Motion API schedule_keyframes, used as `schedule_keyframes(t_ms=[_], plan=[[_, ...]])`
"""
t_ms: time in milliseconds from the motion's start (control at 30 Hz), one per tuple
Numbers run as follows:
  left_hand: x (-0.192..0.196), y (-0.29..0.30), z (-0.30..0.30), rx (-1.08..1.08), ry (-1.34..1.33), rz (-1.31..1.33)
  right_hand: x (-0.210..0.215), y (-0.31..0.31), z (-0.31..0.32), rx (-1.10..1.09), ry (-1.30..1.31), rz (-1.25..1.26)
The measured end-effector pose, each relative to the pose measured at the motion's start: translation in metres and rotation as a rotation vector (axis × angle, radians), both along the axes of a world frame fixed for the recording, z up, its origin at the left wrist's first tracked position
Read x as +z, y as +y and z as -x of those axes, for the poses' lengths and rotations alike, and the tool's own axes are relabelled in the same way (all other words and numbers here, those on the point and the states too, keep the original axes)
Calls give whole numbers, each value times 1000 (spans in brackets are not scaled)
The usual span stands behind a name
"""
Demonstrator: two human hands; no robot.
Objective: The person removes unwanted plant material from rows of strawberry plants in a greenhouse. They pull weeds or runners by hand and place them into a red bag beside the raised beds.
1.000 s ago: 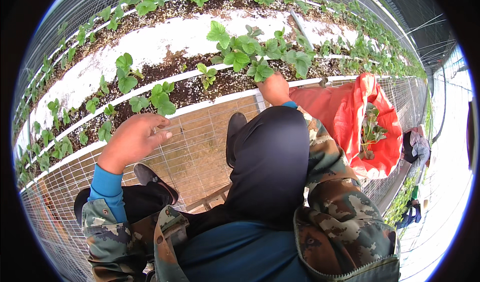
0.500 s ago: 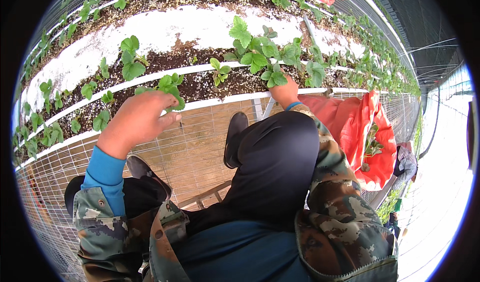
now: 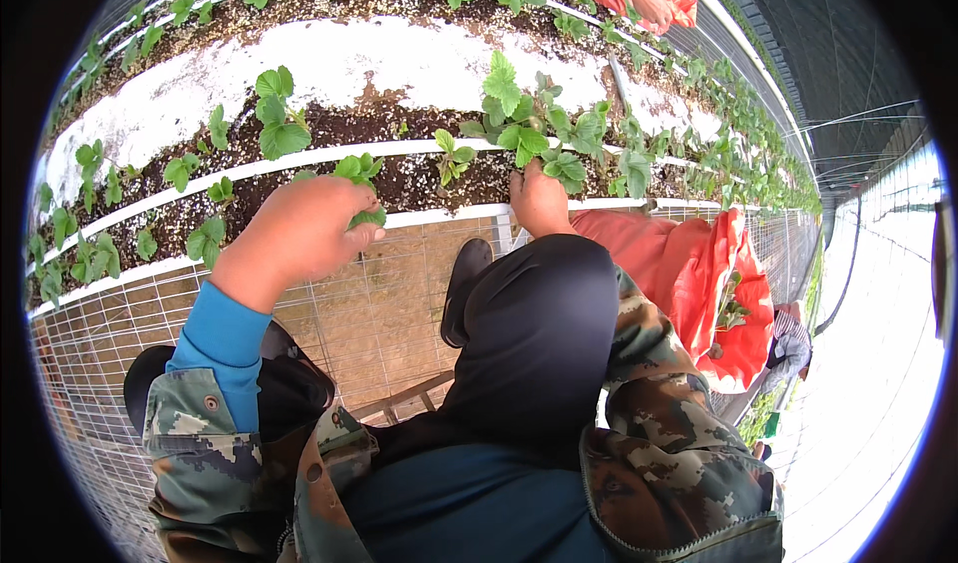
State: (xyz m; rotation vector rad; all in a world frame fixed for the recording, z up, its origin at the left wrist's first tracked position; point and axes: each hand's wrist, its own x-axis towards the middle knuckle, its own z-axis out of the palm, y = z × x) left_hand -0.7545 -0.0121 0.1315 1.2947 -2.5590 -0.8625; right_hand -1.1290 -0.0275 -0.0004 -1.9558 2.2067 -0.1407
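Note:
My left hand (image 3: 294, 234) hangs over the near edge of the raised planting bed, fingers curled downward, thumb and forefinger apart. A leaf of a small strawberry seedling (image 3: 357, 168) shows in the gap between them; whether they touch it I cannot tell. My right hand (image 3: 541, 202) reaches over the bed's white rim (image 3: 439, 216), fingers bent at the dark soil (image 3: 404, 186) just below a bigger strawberry plant (image 3: 521, 114). Its fingertips are partly hidden, and anything between them does not show. A small yellowish-green seedling (image 3: 454, 156) stands between my hands.
Beside my right knee hangs an open red sack (image 3: 743, 348) with plants inside. White wire mesh (image 3: 384, 283) lines the near side of the bed. Across the white strip (image 3: 329, 69), a co-worker's hand (image 3: 649, 2) in a pink sleeve is by another red bag (image 3: 681, 6).
My right hand has drawn back slightly to the left, nearer the rim. The left thumb and forefinger have come closer around the leaf. A co-worker's pink-sleeved hand has appeared at the top right.

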Motion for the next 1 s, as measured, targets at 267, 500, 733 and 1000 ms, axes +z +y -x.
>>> schedule_keyframes(t_ms=[267,500,733,1000], plan=[[-1,3,-10,11,-10,4,-15,-13,3,8,137,121],[7,5,-11,39,-73,-30,-8,28,-1,338,-333,360],[4,6,-3,17,-35,-21,-7,-1,21,-99,-143,384],[5,9,-9,41,-58,-43,-13,9,11,184,-88,411]])
